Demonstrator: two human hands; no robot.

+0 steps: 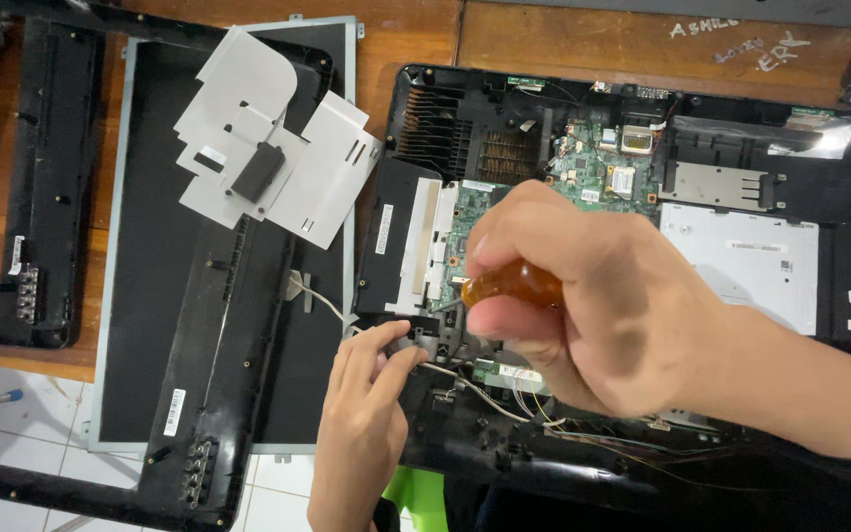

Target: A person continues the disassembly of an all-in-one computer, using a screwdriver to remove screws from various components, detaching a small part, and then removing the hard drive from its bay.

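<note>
My right hand (pixel 583 305) closes its grip on an amber-handled screwdriver (pixel 512 284), tip down at the green circuit board (pixel 598 172) of an opened laptop base (pixel 642 128) on the wooden counter (pixel 416 30); my left hand (pixel 366 404) pinches a small part at the hinge corner. The screen panel (pixel 150 246) and bezel frame (pixel 41 187) already lie detached to the left; I judge the board is yet to come out

The right hand (pixel 583 296) is curled in a fist-like grip, forearm reaching in from the right. The left hand (pixel 361 424) pinches with fingertips, wrist below.
</note>
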